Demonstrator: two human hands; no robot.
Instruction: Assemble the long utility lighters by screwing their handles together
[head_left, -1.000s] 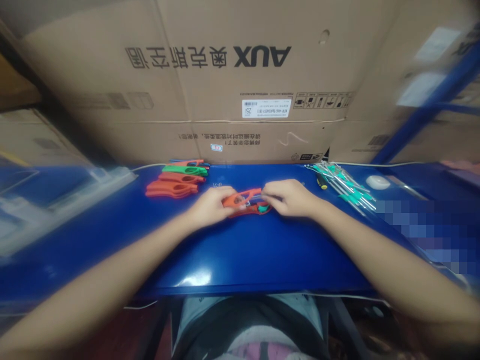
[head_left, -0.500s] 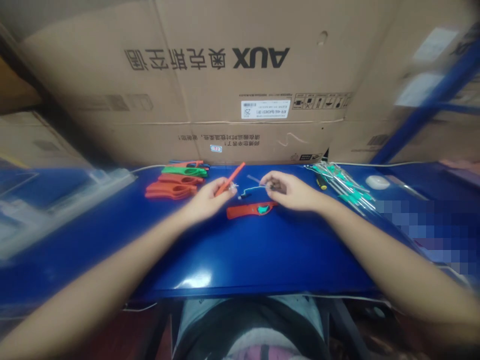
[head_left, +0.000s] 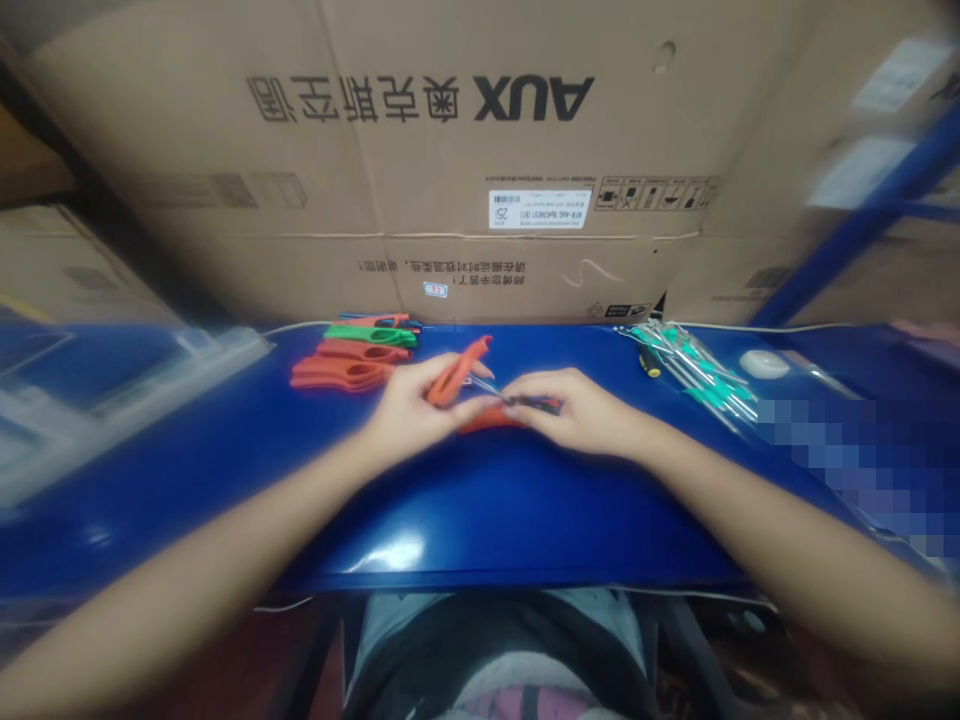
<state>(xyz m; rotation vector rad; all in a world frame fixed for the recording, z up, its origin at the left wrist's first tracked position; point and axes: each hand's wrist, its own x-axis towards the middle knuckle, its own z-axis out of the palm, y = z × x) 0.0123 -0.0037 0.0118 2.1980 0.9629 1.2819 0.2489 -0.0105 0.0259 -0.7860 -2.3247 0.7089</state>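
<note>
My left hand (head_left: 415, 408) is closed around an orange plastic lighter handle shell (head_left: 451, 380), which tilts up to the right with its finger loop showing. Close beside it, the fingers of my right hand (head_left: 574, 412) pinch a small dark part (head_left: 541, 404); its exact kind I cannot make out. A thin light strip or wire (head_left: 487, 383) runs between the fingertips of both hands. Beneath them on the table lies another orange lighter handle (head_left: 489, 417), mostly covered by my hands.
Orange and green handle shells (head_left: 345, 372) lie stacked on the blue table (head_left: 480, 510) at the left. To the right are several metal lighter rods with green parts (head_left: 694, 370), a yellow-and-black tool (head_left: 649, 362) and a white round object (head_left: 763, 364). A cardboard box (head_left: 420, 190) stands behind.
My hands have come closer together. The orange shell has turned so its loop faces me, and my right hand has moved slightly lower, over the handle on the table.
</note>
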